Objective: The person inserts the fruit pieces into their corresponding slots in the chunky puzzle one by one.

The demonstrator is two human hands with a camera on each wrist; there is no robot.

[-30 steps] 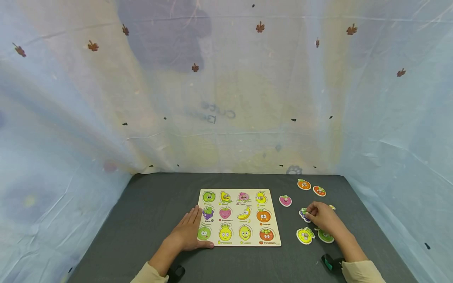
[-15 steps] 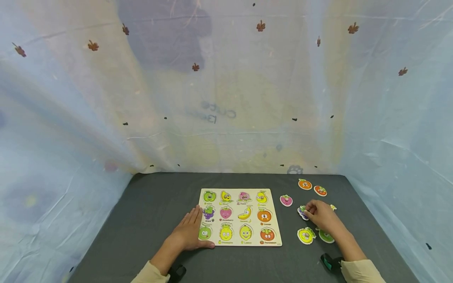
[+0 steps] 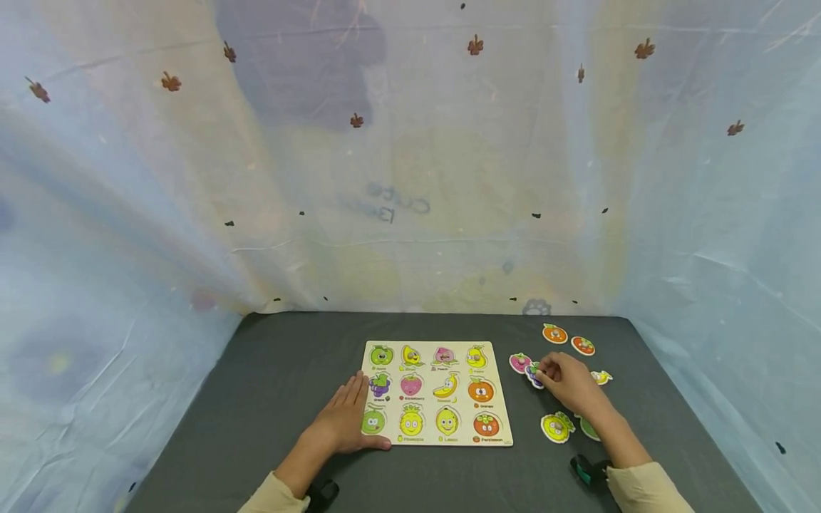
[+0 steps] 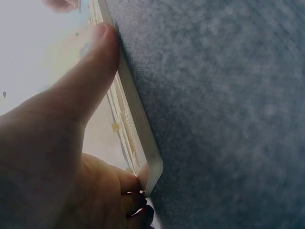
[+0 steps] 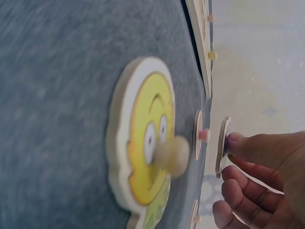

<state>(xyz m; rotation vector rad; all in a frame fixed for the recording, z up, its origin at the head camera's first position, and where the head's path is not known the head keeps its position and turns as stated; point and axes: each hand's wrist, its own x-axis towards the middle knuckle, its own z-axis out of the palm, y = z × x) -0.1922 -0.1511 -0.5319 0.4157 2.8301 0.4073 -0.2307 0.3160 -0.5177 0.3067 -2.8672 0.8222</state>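
A wooden fruit puzzle board lies mid-table. My left hand rests on its left side, fingers straight, with the thumb along the near edge, as the left wrist view shows on the board edge. To the right of the board, my right hand pinches a purple grape puzzle piece. In the right wrist view this grape piece is held on edge off the table, its knob hidden by the thumb. A pink strawberry-like piece lies just left of it.
Loose pieces lie around the right hand: orange, persimmon, a yellow one, pineapple and a partly covered green one. A patterned curtain hangs behind the dark table.
My right hand has lifted the grape piece and moved it left and away from me, towards the pink piece. The left hand stays on the board.
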